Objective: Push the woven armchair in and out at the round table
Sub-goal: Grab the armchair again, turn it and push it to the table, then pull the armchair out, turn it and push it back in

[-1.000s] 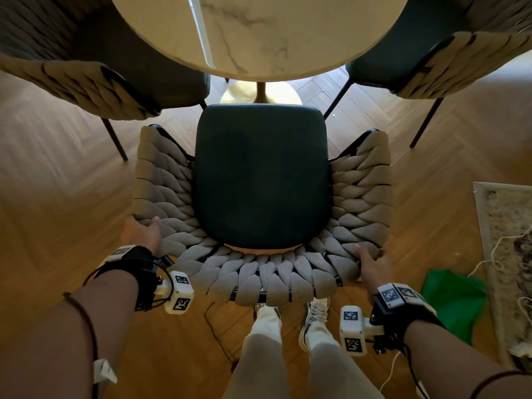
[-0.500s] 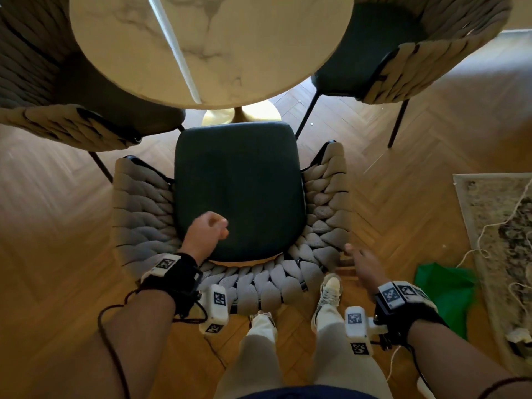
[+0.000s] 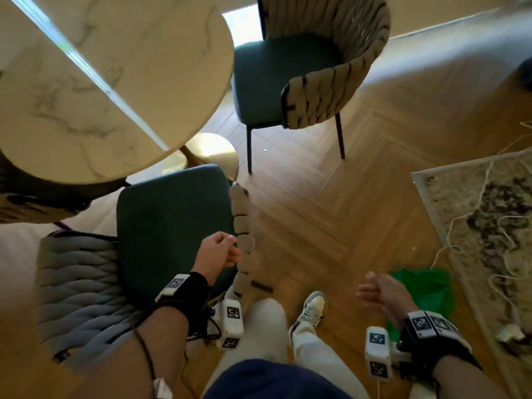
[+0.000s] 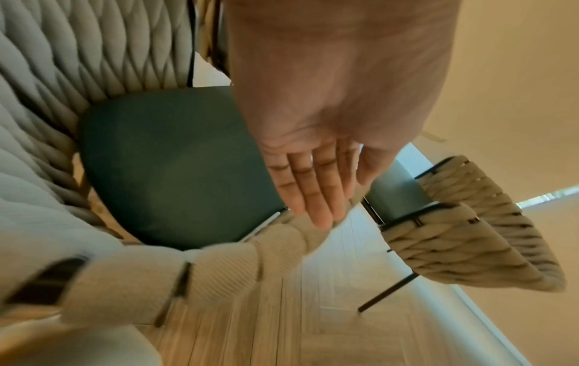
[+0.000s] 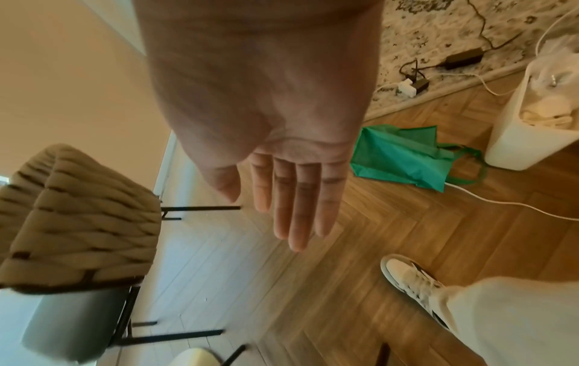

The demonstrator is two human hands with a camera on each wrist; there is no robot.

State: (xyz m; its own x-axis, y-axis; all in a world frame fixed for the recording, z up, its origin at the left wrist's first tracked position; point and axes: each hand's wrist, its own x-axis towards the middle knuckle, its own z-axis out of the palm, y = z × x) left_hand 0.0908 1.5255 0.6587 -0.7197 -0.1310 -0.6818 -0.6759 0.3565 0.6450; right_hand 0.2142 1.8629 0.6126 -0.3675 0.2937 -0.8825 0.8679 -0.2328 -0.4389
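The woven armchair (image 3: 169, 226) has a dark green seat and a grey-beige woven back (image 3: 80, 298). Its front edge sits just under the rim of the round marble table (image 3: 115, 82). I stand at its right side. My left hand (image 3: 227, 250) hovers over the seat beside the right armrest (image 3: 243, 223). In the left wrist view its fingers (image 4: 313, 193) are straight and hold nothing, with the tips at the woven rim (image 4: 219, 267); whether they touch is unclear. My right hand (image 3: 371, 289) hangs free over the floor, its fingers (image 5: 294, 210) straight and empty.
A second woven chair (image 3: 316, 76) stands at the table's far right, a third (image 3: 28, 203) at the left. The gold table base (image 3: 210, 152) shows in front of the seat. A green bag (image 3: 426, 295), a rug (image 3: 483, 226) with cables and a white bin (image 5: 532, 123) lie to my right.
Both hands have come off the chair's back. The left hand crossed the seat to the right armrest, the right hand lifted away, and my view swung to the chair's right side.
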